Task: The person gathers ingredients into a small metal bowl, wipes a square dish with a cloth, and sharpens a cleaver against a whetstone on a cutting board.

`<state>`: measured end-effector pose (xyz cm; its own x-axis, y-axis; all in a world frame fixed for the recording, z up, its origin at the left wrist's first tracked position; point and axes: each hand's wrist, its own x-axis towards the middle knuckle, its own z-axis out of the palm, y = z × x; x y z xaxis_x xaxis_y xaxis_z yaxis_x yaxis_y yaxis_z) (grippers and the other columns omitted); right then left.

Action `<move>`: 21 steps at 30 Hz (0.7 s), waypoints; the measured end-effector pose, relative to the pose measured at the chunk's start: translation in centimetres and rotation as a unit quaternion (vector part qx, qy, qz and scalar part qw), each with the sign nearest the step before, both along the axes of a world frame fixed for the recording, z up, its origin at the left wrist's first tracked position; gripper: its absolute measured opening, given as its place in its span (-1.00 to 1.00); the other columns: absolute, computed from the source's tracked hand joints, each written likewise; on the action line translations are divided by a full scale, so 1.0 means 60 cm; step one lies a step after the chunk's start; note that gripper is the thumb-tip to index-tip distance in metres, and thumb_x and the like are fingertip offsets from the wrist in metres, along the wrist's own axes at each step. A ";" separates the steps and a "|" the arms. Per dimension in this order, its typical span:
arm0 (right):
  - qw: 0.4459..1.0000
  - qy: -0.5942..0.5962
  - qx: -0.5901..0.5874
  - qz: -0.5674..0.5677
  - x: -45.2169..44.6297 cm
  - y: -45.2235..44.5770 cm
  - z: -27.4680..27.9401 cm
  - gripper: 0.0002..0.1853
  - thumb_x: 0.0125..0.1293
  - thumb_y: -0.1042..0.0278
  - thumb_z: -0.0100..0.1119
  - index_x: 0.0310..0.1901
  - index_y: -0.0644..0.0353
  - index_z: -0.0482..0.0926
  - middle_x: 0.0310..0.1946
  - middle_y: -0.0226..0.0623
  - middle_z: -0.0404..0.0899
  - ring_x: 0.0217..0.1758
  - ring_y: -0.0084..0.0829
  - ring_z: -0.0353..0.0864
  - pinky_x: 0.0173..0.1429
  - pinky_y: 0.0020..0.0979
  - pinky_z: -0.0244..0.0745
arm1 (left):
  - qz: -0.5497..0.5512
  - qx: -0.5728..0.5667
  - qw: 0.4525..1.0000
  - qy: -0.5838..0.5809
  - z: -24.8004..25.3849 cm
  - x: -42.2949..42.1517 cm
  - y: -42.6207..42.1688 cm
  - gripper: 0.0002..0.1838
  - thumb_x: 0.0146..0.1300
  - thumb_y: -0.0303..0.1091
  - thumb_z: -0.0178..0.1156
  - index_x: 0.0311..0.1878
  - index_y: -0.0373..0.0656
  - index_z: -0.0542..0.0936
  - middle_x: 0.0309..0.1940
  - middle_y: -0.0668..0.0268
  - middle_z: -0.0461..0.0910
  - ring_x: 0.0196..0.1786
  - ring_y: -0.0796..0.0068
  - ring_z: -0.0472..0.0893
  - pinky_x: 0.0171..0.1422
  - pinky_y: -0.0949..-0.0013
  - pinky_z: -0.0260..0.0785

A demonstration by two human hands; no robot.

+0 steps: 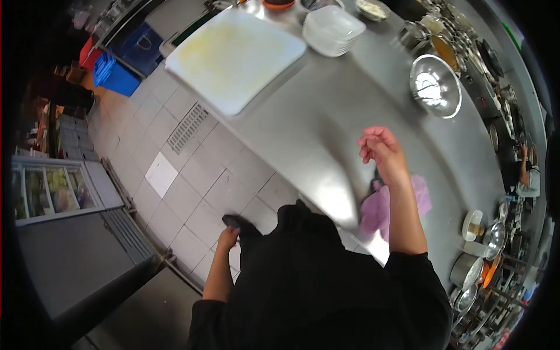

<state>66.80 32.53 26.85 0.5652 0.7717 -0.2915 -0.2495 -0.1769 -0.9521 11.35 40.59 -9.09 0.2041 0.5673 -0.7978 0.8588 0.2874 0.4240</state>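
My right hand (382,153) is over the steel counter (303,125), its fingers loosely bent and slightly apart with nothing visible in them. Under my right wrist and forearm, a pink cloth (376,210) lies crumpled on the counter, partly hidden by the arm. My left hand (229,237) hangs low at my side above the tiled floor, away from the counter. Its fingers are small and mostly turned from view. Farther along the counter is an empty metal bowl (434,87), beyond my right hand.
A white cutting board (233,58) with yellow stains lies at the counter's far end, beside stacked clear plastic containers (333,29). Pans and bowls line the right side. A glass-topped fridge (58,186), blue bin (119,76) and floor drain (188,127) are to the left.
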 end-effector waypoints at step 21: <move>0.856 -0.004 -0.516 -0.040 -0.426 -0.061 -0.607 -0.64 0.49 0.00 0.08 0.03 0.14 0.55 -0.25 -0.29 0.66 -0.38 -0.45 0.65 -0.40 -0.41 0.60 | 0.161 -0.095 0.980 -0.067 -0.243 -0.334 0.351 -0.70 0.40 -0.14 0.12 -0.03 -0.17 0.61 -0.16 0.28 0.66 -0.30 0.38 0.72 -0.36 0.32 0.51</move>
